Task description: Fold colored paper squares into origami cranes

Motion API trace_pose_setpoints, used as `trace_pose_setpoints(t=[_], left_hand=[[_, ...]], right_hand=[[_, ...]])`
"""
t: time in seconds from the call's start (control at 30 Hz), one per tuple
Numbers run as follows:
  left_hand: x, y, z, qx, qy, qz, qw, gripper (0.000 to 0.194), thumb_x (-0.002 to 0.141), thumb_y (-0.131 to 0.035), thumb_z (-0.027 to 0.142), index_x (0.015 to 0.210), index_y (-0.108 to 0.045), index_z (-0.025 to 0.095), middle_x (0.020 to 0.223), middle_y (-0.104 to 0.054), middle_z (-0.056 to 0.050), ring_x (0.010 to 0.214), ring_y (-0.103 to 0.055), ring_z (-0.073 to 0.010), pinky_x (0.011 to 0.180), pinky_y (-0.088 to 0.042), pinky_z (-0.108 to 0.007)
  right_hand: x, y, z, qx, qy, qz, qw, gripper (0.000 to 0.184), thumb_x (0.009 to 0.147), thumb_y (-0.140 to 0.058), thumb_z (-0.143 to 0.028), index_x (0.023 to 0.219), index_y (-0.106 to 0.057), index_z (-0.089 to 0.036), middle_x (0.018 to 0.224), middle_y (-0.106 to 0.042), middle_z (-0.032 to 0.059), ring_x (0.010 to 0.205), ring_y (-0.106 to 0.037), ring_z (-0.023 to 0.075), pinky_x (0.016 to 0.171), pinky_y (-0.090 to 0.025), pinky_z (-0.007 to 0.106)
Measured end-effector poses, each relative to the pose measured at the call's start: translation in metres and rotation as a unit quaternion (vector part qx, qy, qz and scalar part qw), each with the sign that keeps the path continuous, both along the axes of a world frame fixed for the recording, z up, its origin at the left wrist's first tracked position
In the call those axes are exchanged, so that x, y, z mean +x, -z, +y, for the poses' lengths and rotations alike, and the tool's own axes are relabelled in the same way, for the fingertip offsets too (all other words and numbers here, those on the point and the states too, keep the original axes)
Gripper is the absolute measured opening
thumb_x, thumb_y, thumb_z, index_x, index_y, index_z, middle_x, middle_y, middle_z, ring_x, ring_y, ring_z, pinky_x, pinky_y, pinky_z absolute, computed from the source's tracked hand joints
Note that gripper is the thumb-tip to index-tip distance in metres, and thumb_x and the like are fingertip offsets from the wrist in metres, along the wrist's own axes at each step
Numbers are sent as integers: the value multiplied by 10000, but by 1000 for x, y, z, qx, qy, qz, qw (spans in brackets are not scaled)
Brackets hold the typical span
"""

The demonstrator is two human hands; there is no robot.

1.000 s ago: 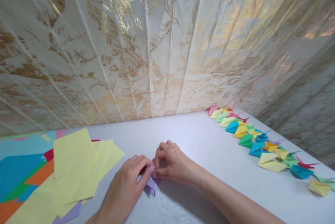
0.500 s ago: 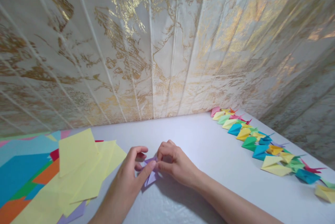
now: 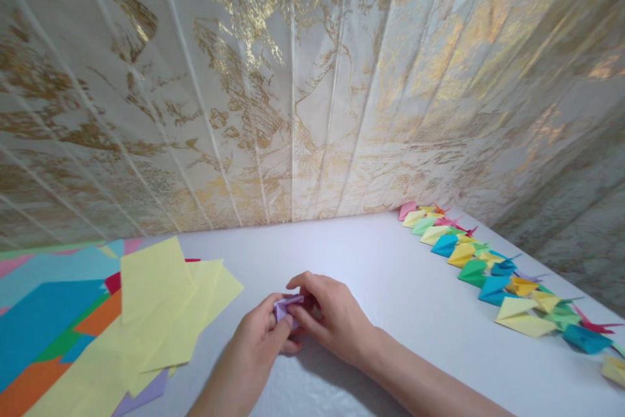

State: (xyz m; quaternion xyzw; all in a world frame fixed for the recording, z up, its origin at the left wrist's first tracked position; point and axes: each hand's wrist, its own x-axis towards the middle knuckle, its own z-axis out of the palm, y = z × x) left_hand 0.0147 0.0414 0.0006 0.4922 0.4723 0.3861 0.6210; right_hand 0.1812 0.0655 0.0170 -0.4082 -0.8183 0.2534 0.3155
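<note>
Small, sharply creased purple paper (image 3: 281,308) between the two hands; flat yellow sheets (image 3: 151,280) overlap to their left, pointed folded-paper shapes (image 3: 444,245) line up to their right on a smooth white table (image 3: 332,244). From where I stand, left hand (image 3: 260,334) pinches the purple paper, thumb against fingers; right hand (image 3: 338,314) arches alongside, fingers bent, thumb near its edge, whether gripping I can't tell.
</note>
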Motion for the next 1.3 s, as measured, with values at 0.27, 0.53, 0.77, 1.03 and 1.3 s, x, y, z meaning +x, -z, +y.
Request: trace_pose_setpoints(t=[0.27, 0.53, 0.77, 1.03, 1.3], left_hand=[[-2, -7, -3, 63, 28, 115, 991, 302, 853, -548, 371, 1085, -608, 188, 727, -648, 17, 694, -650, -202, 648, -528, -302], [-12, 12, 5, 315, -76, 333, 886, 273, 839, -580, 258, 1109, -544, 255, 1147, -605, -66, 1087, -571, -281, 958, -470, -502], [-5, 17, -1, 334, -58, 394, 854, 196, 800, -561, 142, 964, -539, 248, 1042, -608, -49, 1008, -543, -291, 874, -454, -478], [-6, 11, -1, 317, -37, 396, 861, 177, 823, -566, 151, 960, -576, 263, 1041, -620, -28, 1021, -539, -277, 886, -437, -443], [-4, 6, -2, 307, -41, 397, 864, 152, 796, -588, 116, 870, -572, 248, 994, -620, -28, 985, -543, -274, 877, -444, -452]], right_hand=[[-1, -5, 0, 146, -15, -116, 982, 105, 862, -566, -138, 925, -629, -193, 821, -679, 46, 743, -572, 193, 697, -375, 290], [-2, -8, 3, -62, 78, -149, 984, 193, 809, -587, -78, 927, -688, -192, 813, -727, 44, 723, -647, 180, 657, -395, 239], [-4, -1, 4, -51, 60, -177, 981, 215, 825, -558, -91, 932, -698, -213, 824, -763, 35, 699, -669, 174, 621, -361, 229], [7, -9, 9, -90, 33, -89, 991, 221, 797, -535, -58, 874, -680, -206, 684, -681, -26, 580, -560, 128, 593, -365, 197], [-1, -6, 9, -64, 52, -148, 986, 210, 777, -567, -51, 851, -706, -189, 810, -737, 28, 691, -632, 155, 628, -396, 217]])
